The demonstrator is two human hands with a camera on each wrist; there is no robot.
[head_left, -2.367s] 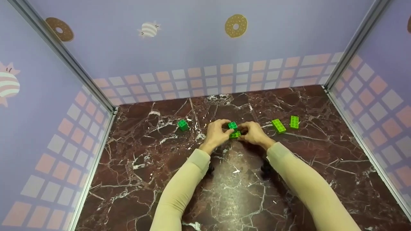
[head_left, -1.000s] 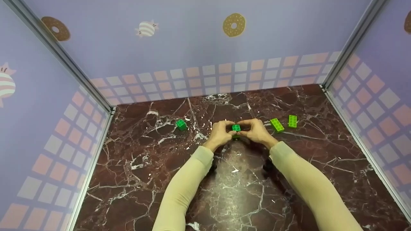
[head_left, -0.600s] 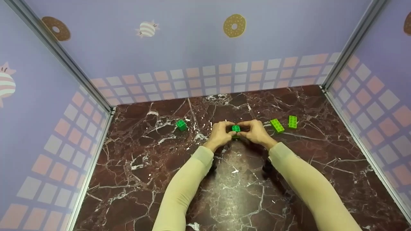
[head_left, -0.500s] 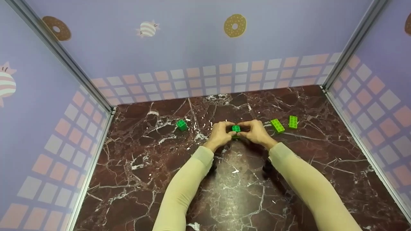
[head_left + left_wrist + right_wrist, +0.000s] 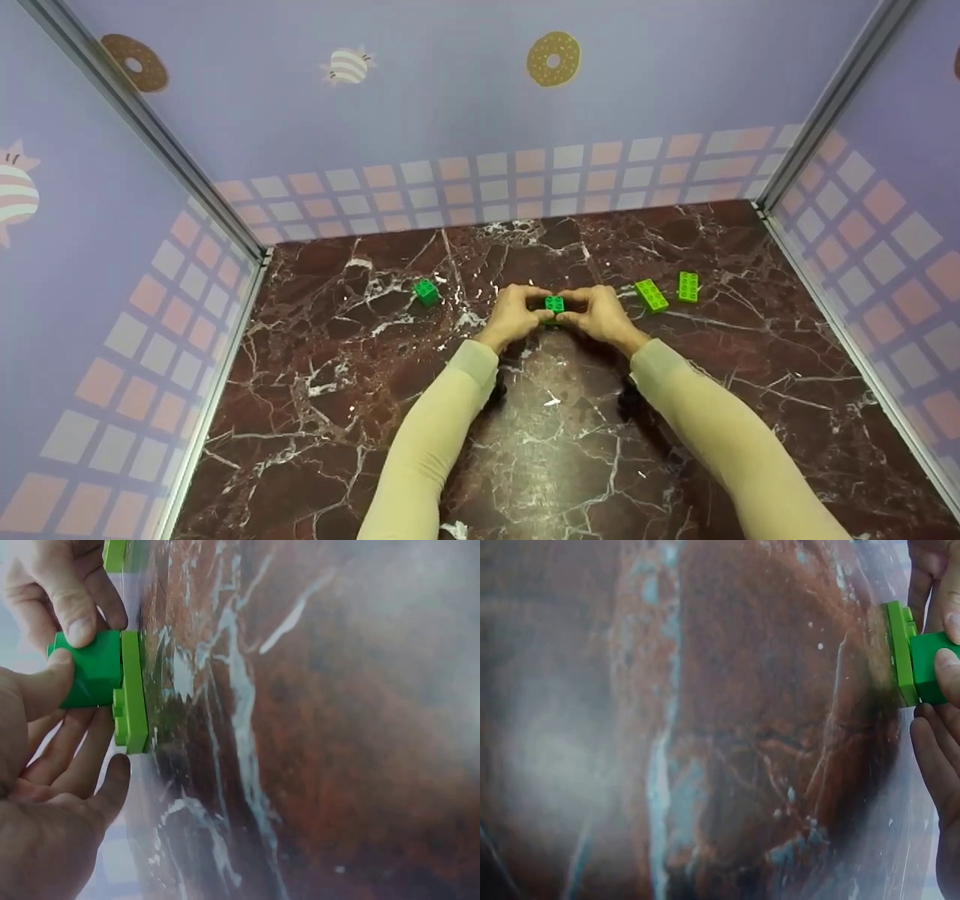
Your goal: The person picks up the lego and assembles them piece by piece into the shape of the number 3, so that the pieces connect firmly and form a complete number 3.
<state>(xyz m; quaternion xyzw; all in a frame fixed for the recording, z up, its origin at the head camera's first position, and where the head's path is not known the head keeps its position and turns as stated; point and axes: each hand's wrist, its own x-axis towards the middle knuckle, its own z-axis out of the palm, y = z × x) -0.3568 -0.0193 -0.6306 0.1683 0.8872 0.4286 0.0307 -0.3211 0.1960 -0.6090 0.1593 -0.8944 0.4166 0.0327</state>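
Observation:
A dark green square building block (image 5: 554, 303) sits on top of a flat lime green block (image 5: 136, 701), in the middle of the table. My left hand (image 5: 514, 315) pinches the dark green block from the left, its thumb on the near face. From the right, my right hand (image 5: 606, 315) pinches the same block, thumb tip close to the other thumb. The left wrist view shows studs of the lime block bare beside the dark green one. Most of the lime block is hidden by the hands in the head view.
Another dark green block (image 5: 426, 292) lies to the left on the dark red marbled table (image 5: 337, 450). Two lime blocks, a nearer one (image 5: 651, 295) and a farther one (image 5: 688, 286), lie to the right. Purple patterned walls (image 5: 450, 97) enclose the back and sides.
Since the earliest frame, my right hand has gone from beside the lime block to the dark green block, which has shifted slightly right. Over the last second the hands have barely moved.

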